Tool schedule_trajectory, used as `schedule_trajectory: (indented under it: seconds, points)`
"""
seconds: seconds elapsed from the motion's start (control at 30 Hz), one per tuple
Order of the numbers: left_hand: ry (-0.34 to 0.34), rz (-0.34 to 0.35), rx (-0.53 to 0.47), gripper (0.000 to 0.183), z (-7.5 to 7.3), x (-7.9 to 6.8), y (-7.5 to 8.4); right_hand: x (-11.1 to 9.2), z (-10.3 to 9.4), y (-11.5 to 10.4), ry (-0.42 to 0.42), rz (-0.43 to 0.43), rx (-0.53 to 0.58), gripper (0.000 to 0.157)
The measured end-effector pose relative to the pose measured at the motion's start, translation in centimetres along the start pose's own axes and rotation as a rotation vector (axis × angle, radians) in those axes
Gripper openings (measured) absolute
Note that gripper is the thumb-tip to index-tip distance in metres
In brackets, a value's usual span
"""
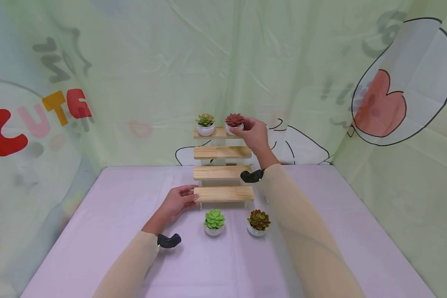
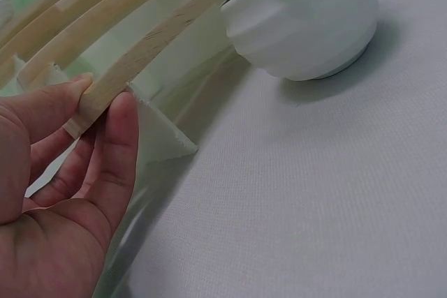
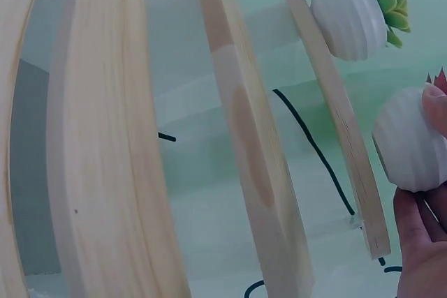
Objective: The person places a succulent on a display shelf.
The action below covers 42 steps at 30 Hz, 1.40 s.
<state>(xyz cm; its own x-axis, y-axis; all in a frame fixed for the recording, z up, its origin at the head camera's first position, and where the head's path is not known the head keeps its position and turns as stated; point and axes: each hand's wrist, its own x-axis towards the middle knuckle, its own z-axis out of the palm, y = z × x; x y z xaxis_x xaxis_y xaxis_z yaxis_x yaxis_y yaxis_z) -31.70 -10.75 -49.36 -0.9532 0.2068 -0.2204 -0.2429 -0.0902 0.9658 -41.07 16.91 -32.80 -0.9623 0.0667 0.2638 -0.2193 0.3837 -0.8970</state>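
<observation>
With its fingers and thumb, my right hand [image 1: 256,134] holds the white pot [image 3: 408,137] of a red succulent [image 1: 234,120] over the right part of the wooden stand's top step [image 1: 219,133]. In the right wrist view a narrow gap shows between pot and step. A yellow-green succulent [image 1: 205,120] in a white pot stands on the same step, to the left. My left hand [image 1: 179,203] pinches the left end of the lowest step [image 1: 223,193], thumb above and fingers below, as the left wrist view shows.
In front of the stand, a bright green succulent [image 1: 214,219] and a brown-green succulent [image 1: 258,220] stand in white pots on the pale tablecloth [image 1: 208,265]. The middle steps [image 1: 222,152] bear nothing. A printed curtain [image 1: 152,82] hangs behind and at both sides.
</observation>
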Motion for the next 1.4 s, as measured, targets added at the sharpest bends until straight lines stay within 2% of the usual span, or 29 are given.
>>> schedule_trajectory:
  seconds: [0.27,0.5,0.8,1.03,1.2,1.4]
  points:
    - [0.007,0.009,-0.016,0.049,0.1,-0.1,0.0,0.6,0.3,0.1,0.001,0.018,-0.055,0.061]
    - [0.008,-0.002,-0.018,0.048,0.1,-0.1,-0.1,0.8,0.3,0.0,0.024,0.026,-0.053,0.059]
    - [-0.001,-0.002,-0.018,0.050,0.1,-0.2,0.0,1.1,0.5,0.1,0.044,0.058,-0.089,0.063]
    - [-0.001,-0.007,-0.018,0.050,0.1,-0.2,0.0,0.6,0.3,0.0,0.040,0.059,-0.063,0.063]
    - [-0.003,-0.004,-0.018,0.050,0.2,-0.1,0.0,-0.3,-0.2,0.2,0.056,0.059,0.004,0.064]
    - [0.001,-0.002,-0.021,0.049,0.1,-0.2,0.0,-1.2,-0.7,1.4,0.125,0.009,0.077,0.057]
